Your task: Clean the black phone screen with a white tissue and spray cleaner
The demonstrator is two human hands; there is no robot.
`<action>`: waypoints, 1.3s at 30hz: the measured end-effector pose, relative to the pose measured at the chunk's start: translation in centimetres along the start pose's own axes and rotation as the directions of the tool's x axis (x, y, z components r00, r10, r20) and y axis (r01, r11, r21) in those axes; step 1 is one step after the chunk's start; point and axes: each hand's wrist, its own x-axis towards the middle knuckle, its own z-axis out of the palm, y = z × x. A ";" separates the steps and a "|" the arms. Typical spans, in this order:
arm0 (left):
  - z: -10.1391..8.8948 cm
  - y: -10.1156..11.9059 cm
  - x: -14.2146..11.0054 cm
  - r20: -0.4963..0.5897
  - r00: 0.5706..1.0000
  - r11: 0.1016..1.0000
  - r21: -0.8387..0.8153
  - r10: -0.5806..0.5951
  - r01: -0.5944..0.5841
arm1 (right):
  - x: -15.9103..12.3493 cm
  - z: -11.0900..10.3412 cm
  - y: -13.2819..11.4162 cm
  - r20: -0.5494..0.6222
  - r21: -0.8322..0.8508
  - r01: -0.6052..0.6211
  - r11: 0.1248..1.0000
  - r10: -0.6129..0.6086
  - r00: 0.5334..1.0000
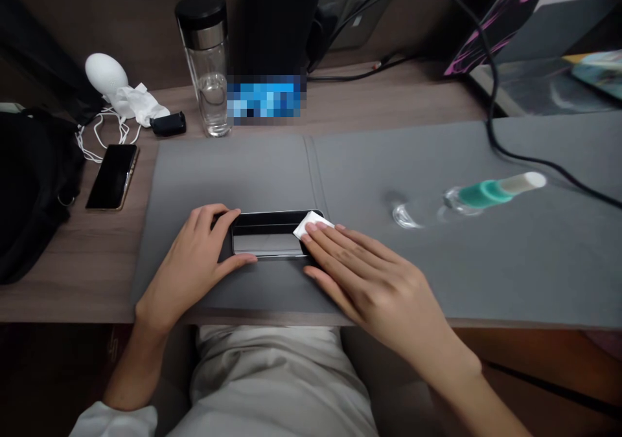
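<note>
Held phone [267, 237]: glossy, glass-like; wipe [311, 218]: matt, papery; desk mat [233, 171]: smooth, matt.

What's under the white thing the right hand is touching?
A phone, lying on a gray mat. The part of it beneath the white thing and right hand is covered.

- Left hand [197, 246]: fingers [224, 225] bent in a grip, thumb [238, 263] opposite.
- Left forearm [138, 359]: below-left of its hand.
- Right hand [376, 281]: palm down, fingers [340, 248] straight, aimed toward the left hand; thumb [331, 287] below them.
- Right forearm [473, 388]: below-right of its hand.
</note>
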 end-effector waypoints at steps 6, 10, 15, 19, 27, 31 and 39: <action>0.0 0.2 0.1 -0.010 1.000 1.000 -0.009 0.005 -0.005 | -0.2 0.9 0.7 0.035 -0.014 0.002 1.000 -0.001 0.999; -0.1 0.2 0.1 -0.009 1.000 1.000 0.000 0.005 -0.005 | -0.3 1.6 1.1 0.062 -0.008 -0.017 1.000 0.017 0.998; 0.0 0.2 0.1 -0.005 1.000 1.000 -0.012 -0.009 0.009 | -0.4 1.8 0.7 0.076 -0.001 -0.045 0.999 0.045 0.996; 0.0 0.2 0.1 -0.010 1.000 1.000 -0.012 -0.001 0.001 | -0.5 1.4 0.4 0.067 -0.008 -0.051 0.999 0.052 0.996; -0.1 0.2 0.1 -0.004 1.000 1.000 0.017 0.014 -0.014 | -0.7 0.3 -0.1 0.034 0.028 -0.047 0.998 0.046 0.998; -0.1 0.2 0.1 -0.004 1.000 1.000 0.021 0.015 -0.015 | -0.8 0.0 0.3 -0.022 0.079 0.006 0.997 -0.004 1.000; -0.2 0.4 0.1 -0.008 1.000 1.000 -0.014 -0.001 0.001 | -0.7 -0.1 0.0 0.014 0.123 -0.035 0.992 0.034 0.999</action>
